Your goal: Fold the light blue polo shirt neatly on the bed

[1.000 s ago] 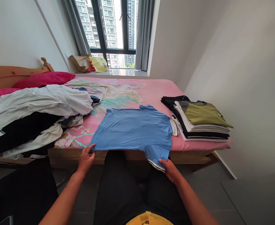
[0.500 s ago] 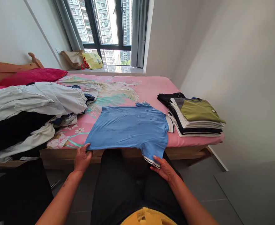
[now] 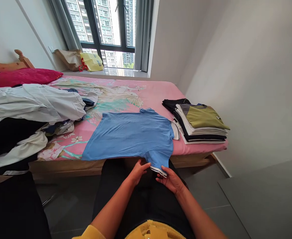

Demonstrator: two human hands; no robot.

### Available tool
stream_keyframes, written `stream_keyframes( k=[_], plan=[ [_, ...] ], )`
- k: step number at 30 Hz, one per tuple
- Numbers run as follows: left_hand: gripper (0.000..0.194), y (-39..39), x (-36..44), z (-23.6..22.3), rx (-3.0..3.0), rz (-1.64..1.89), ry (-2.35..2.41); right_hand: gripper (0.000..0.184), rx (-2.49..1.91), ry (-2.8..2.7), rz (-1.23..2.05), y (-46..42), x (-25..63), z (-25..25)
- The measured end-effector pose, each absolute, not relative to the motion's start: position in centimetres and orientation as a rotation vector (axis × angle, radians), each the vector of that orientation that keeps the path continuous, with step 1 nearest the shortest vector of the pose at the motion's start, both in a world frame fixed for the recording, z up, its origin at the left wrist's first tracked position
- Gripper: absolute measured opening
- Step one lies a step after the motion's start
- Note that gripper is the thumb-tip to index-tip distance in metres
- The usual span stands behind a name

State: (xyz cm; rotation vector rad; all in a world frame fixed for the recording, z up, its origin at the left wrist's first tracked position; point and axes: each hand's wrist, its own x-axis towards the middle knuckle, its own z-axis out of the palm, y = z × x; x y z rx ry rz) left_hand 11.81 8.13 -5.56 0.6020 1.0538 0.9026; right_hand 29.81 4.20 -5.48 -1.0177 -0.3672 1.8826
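A blue short-sleeved shirt (image 3: 131, 134) lies flat at the near edge of the bed with the pink printed sheet (image 3: 155, 94). One sleeve hangs over the bed's edge. My left hand (image 3: 137, 171) pinches the left side of that sleeve's striped hem. My right hand (image 3: 170, 179) grips the same hem from below on the right. Both hands are closed on the sleeve, close together in front of my dark trousers.
A neat stack of folded clothes (image 3: 202, 122), olive shirt on top, sits at the bed's right corner. A loose heap of white and black garments (image 3: 23, 119) fills the left side, with pink pillows (image 3: 21, 76) behind. Two bags (image 3: 82, 59) stand on the window sill. A wall runs along the right.
My left hand has let go of the shirt's lower left corner and moved right to the hanging sleeve, beside my right hand. The view has shifted a little to the right.
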Motion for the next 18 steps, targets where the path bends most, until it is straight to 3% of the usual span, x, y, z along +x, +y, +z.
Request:
stream_keyframes(
  k=[9, 15, 18],
  plan=[
    [0.032, 8.3, 13.1, -5.2, 0.481, 0.908, 0.922, 0.021, -0.836, -0.371, 1.834, 3.4, 30.9, -5.0],
    [0.031, 7.7, 12.8, -4.3, 0.449, 0.907, 0.942, 0.05, -0.892, -0.912, 1.732, 3.0, 29.1, -4.9],
    [0.03, 7.6, 13.1, -4.2, 0.432, 0.908, 0.955, 0.055, -0.94, -0.964, 1.676, 3.5, 27.8, -5.4]
  ],
)
